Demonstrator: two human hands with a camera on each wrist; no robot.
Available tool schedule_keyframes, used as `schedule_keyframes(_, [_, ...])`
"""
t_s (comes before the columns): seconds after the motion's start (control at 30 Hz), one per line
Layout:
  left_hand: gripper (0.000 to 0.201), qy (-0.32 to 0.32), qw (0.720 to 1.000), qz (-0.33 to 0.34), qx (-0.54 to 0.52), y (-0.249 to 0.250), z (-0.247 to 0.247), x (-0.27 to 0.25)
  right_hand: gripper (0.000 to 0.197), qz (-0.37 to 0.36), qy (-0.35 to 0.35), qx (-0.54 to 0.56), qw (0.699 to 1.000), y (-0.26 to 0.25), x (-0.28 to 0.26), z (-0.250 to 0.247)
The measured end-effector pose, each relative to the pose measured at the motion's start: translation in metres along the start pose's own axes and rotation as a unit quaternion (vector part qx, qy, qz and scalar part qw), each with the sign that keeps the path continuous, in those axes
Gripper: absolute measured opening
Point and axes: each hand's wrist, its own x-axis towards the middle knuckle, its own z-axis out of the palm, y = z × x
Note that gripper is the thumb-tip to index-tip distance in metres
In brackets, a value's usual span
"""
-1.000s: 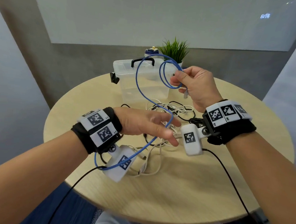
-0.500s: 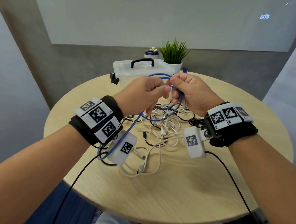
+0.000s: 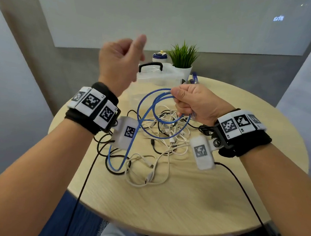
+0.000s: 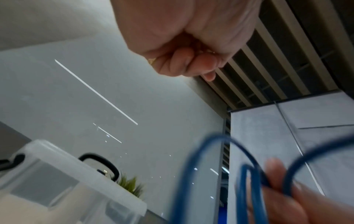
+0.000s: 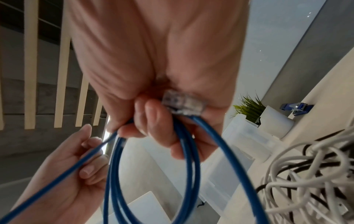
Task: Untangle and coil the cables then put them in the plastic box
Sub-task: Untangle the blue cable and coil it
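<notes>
Blue cable [image 3: 152, 106]: coiling step in hand. Loops gripped in right hand [image 3: 198, 102] above surface [image 3: 182, 202]; tail trails to pile. Left hand [image 3: 120, 60] raised, fingers curled, apparently empty. Next: tail to be gathered into another loop.

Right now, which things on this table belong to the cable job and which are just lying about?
Job: blue cable, looped in the right hand; tangle of white and black cables; clear plastic box with a black handle.
Lying about: potted plant; small blue-capped bottle; blue object beside the plant pot.
</notes>
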Motion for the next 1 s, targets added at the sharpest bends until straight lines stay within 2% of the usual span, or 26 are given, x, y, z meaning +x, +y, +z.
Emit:
schedule_keyframes(0.07, [0.040, 0.016, 1.000, -0.015, -0.005, -0.001, -0.008, 0.006, 0.029, 0.010, 0.023, -0.026, 0.999, 0.002, 0.001, -0.003])
schedule_keyframes(0.13, [0.039, -0.073, 0.993, -0.063, 0.067, 0.004, -0.010, 0.002, 0.031, 0.015, 0.072, -0.040, 0.997, 0.003, 0.004, -0.005])
schedule_keyframes(0.17, [0.039, -0.150, 0.975, -0.091, 0.140, 0.007, -0.010, -0.003, 0.032, 0.014, 0.100, -0.034, 0.994, 0.003, 0.005, -0.005])
schedule_keyframes(0.23, [0.041, -0.314, 0.900, -0.119, 0.279, 0.010, -0.010, -0.016, 0.034, 0.008, 0.144, -0.010, 0.989, 0.001, 0.009, -0.005])
schedule_keyframes(0.27, [0.039, -0.372, 0.867, -0.119, 0.310, 0.010, -0.010, -0.022, 0.034, 0.005, 0.159, 0.003, 0.987, 0.000, 0.010, -0.005])
schedule_keyframes(0.3, [0.034, -0.403, 0.853, -0.116, 0.311, 0.009, -0.010, -0.028, 0.033, 0.003, 0.169, 0.014, 0.986, -0.002, 0.011, -0.005])
schedule_keyframes(0.33, [0.028, -0.407, 0.857, -0.113, 0.294, 0.009, -0.010, -0.032, 0.032, 0.002, 0.176, 0.020, 0.984, -0.003, 0.011, -0.007])
schedule_keyframes(0.37, [0.024, -0.389, 0.874, -0.105, 0.273, 0.009, -0.010, -0.034, 0.032, 0.002, 0.182, 0.024, 0.983, -0.003, 0.010, -0.009])
schedule_keyframes(0.43, [0.025, -0.298, 0.916, -0.042, 0.265, 0.008, -0.010, -0.035, 0.031, -0.001, 0.187, 0.035, 0.982, -0.005, 0.008, -0.012])
schedule_keyframes(0.47, [0.027, -0.247, 0.927, 0.006, 0.283, 0.005, -0.011, -0.033, 0.031, -0.005, 0.182, 0.042, 0.982, -0.006, 0.007, -0.014])
schedule_keyframes(0.5, [0.030, -0.208, 0.925, 0.052, 0.313, 0.001, -0.012, -0.030, 0.031, -0.008, 0.173, 0.048, 0.984, -0.008, 0.006, -0.014])
schedule_keyframes(0.53, [0.032, -0.184, 0.912, 0.090, 0.355, -0.005, -0.013, -0.028, 0.031, -0.011, 0.163, 0.051, 0.985, -0.010, 0.005, -0.015])
schedule_keyframes(0.6, [0.035, -0.177, 0.864, 0.127, 0.454, -0.020, -0.016, -0.025, 0.030, -0.015, 0.148, 0.042, 0.988, -0.013, 0.004, -0.014])
schedule_keyframes(0.67, [0.034, -0.201, 0.829, 0.107, 0.511, -0.032, -0.019, -0.023, 0.028, -0.021, 0.141, 0.016, 0.990, -0.014, 0.004, -0.013])
schedule_keyframes(0.8, [0.030, -0.243, 0.792, 0.036, 0.559, -0.030, -0.023, -0.019, 0.025, -0.039, 0.153, 0.001, 0.987, -0.010, 0.003, -0.012])
schedule_keyframes(0.83, [0.030, -0.252, 0.795, 0.015, 0.552, -0.027, -0.023, -0.017, 0.025, -0.045, 0.156, 0.006, 0.987, -0.009, 0.003, -0.012])
schedule_keyframes(0.87, [0.028, -0.257, 0.815, -0.014, 0.519, -0.026, -0.022, -0.015, 0.025, -0.049, 0.157, 0.015, 0.986, -0.009, 0.003, -0.012])
schedule_keyframes(0.93, [0.022, -0.232, 0.889, -0.098, 0.384, -0.023, -0.021, -0.012, 0.027, -0.051, 0.150, 0.035, 0.987, -0.011, 0.002, -0.012])
schedule_keyframes(1.0, [0.018, -0.157, 0.942, -0.133, 0.264, -0.017, -0.019, -0.009, 0.031, -0.048, 0.133, 0.047, 0.989, -0.012, 0.001, -0.012])
